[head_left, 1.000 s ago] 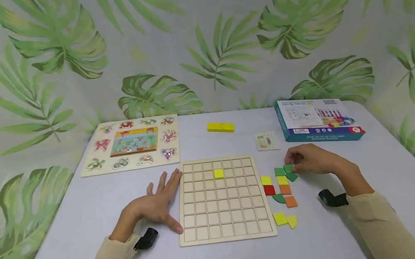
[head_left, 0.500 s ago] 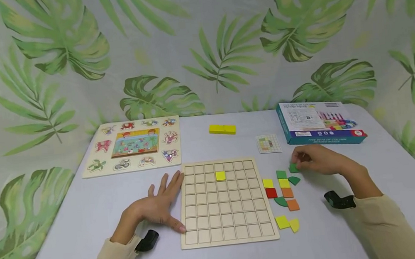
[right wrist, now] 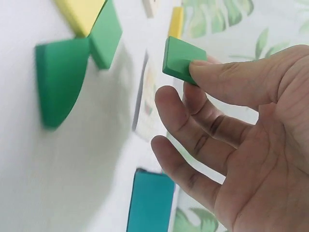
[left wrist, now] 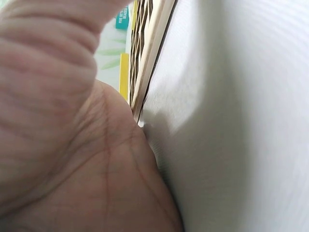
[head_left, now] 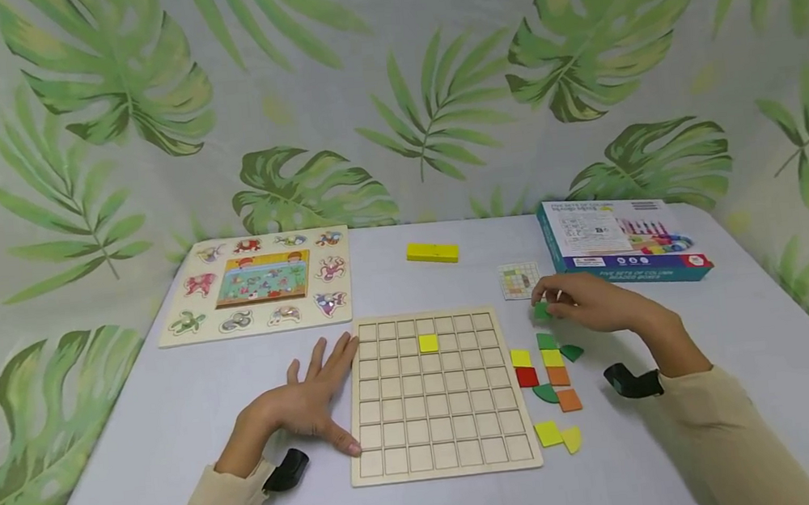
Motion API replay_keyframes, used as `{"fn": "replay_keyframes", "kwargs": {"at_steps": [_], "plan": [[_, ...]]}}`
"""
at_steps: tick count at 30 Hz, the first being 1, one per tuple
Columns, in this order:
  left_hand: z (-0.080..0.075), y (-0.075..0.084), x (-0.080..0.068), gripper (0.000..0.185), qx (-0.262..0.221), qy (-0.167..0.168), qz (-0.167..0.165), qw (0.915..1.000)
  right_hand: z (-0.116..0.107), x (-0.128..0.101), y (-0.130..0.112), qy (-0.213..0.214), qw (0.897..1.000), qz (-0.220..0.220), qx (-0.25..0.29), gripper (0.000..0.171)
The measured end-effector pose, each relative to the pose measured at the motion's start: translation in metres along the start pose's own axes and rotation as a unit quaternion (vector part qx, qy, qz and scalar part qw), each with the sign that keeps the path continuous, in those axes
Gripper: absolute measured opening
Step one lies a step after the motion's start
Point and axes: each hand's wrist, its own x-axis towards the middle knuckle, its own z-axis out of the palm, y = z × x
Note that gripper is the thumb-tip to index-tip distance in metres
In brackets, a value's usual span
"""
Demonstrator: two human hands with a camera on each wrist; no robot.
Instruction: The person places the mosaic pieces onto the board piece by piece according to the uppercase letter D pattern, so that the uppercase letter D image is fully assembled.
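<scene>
The right hand (head_left: 592,303) pinches a green tile (head_left: 542,311), lifted just right of the board's (head_left: 438,391) top corner. The left hand (head_left: 302,400) lies flat, fingers straight, against the board's left edge. Best hold the tile level and the board steady.

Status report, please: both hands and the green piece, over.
Left hand flat on the table, fingers against the grid board. Right hand pinches the green square tile, lifted off the table. Nothing between tile and board.
</scene>
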Motion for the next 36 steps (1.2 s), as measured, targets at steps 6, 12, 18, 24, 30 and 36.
{"fn": "replay_keyframes", "kwargs": {"at_steps": [6,12,18,24,30,36], "plan": [[-0.001,0.001,-0.001,0.151,-0.003,0.001,0.004,1.0,0.003,0.014,-0.011,-0.004,1.0,-0.024,-0.012,0.017],[-0.001,0.003,-0.002,0.15,-0.001,-0.001,0.002,1.0,0.008,0.031,-0.026,-0.014,0.998,-0.054,-0.019,0.008],[-0.002,0.004,-0.002,0.15,0.003,0.003,0.001,1.0,0.013,0.046,-0.042,-0.027,0.996,-0.08,-0.018,0.004],[-0.001,0.004,-0.002,0.15,0.005,0.007,0.001,1.0,0.019,0.056,-0.056,-0.037,0.995,-0.092,-0.014,0.004],[0.002,0.001,-0.001,0.15,0.007,0.006,0.004,1.0,0.025,0.065,-0.069,-0.053,0.994,-0.098,-0.011,0.004],[0.001,0.001,-0.001,0.15,0.013,0.005,-0.001,0.9999,0.029,0.077,-0.086,-0.064,0.991,-0.113,-0.016,0.005]]}}
